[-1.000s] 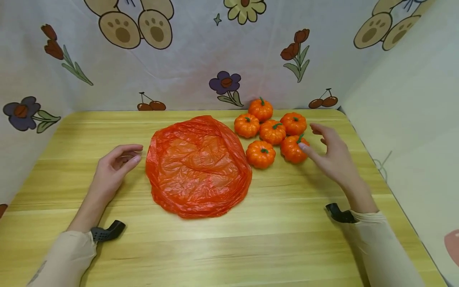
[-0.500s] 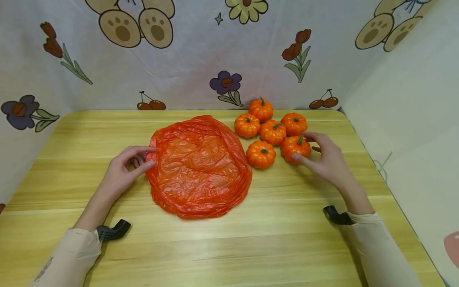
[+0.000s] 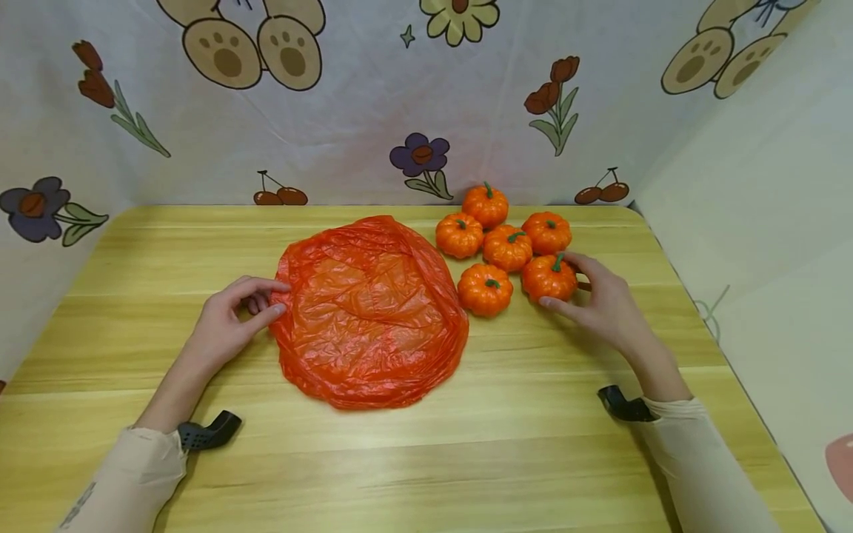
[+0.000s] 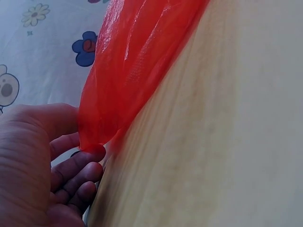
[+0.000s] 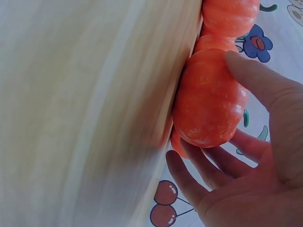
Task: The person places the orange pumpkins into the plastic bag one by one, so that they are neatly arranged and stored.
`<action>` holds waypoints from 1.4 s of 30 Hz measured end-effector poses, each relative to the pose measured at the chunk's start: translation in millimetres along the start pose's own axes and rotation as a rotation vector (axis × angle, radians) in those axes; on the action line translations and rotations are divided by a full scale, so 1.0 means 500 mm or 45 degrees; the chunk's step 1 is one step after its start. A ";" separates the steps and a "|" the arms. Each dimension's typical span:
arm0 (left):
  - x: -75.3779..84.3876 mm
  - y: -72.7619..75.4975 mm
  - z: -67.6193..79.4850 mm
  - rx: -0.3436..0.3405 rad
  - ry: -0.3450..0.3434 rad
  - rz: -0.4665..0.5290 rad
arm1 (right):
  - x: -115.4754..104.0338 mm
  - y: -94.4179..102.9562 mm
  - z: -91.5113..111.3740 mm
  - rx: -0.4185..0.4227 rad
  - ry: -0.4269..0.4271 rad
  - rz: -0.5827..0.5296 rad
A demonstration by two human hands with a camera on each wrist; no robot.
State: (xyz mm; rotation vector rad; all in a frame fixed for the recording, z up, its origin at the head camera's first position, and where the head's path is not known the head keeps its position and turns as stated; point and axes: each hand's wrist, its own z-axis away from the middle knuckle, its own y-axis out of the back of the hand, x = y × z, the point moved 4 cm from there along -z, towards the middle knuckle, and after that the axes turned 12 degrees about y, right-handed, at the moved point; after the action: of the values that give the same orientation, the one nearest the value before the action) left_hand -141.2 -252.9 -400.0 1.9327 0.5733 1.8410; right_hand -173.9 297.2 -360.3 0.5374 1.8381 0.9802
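Note:
My left hand (image 3: 235, 317) pinches the left edge of a crumpled red plastic bag (image 3: 373, 311), which lies spread in a round shape on the table. In the left wrist view, the bag's thin film (image 4: 128, 71) covers the thumb tip, with curled fingers below. My right hand (image 3: 603, 303) grips a small orange pumpkin (image 3: 548, 278) with a green stem, the front right one of a cluster. Seen from the right wrist, the thumb lies on one side of this pumpkin (image 5: 208, 99) and the fingers curl round the other.
Several more orange pumpkins (image 3: 485, 289) stand close together between the bag and the right hand, reaching the back edge of the wooden table (image 3: 426, 466). A patterned cloth (image 3: 333, 141) hangs behind, and a pale wall (image 3: 760, 296) borders the right side.
My left hand has moved right onto the bag's edge. My right hand has come down and left, closing round the front right pumpkin. Bag and pumpkins stay about where they were.

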 end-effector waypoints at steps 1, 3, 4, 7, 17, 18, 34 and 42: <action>0.000 0.000 0.000 0.001 0.001 0.001 | 0.001 -0.001 0.000 0.000 0.003 -0.001; 0.000 0.001 0.001 0.003 0.002 0.003 | 0.002 -0.002 0.000 0.005 0.009 -0.004; 0.000 0.000 0.001 0.004 0.001 0.001 | 0.002 -0.001 0.000 0.013 0.013 -0.002; 0.000 0.000 0.002 0.004 0.007 0.003 | 0.000 0.002 -0.001 0.045 0.012 -0.011; -0.001 0.002 0.003 0.006 -0.024 -0.004 | -0.017 0.027 -0.004 0.112 -0.041 -0.029; -0.001 0.002 0.002 0.007 -0.019 -0.001 | -0.017 0.028 -0.004 0.115 -0.038 -0.023; -0.002 0.002 0.005 0.007 -0.008 0.013 | -0.062 0.043 -0.048 0.169 0.013 -0.026; 0.000 0.002 0.001 0.013 0.014 0.021 | -0.102 0.029 -0.088 0.183 0.088 -0.044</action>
State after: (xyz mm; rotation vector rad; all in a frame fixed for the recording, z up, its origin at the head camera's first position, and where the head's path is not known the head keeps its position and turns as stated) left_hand -140.5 -253.6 -399.4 1.9405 0.5729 1.8628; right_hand -190.6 252.0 -310.9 0.5626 1.9839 0.8572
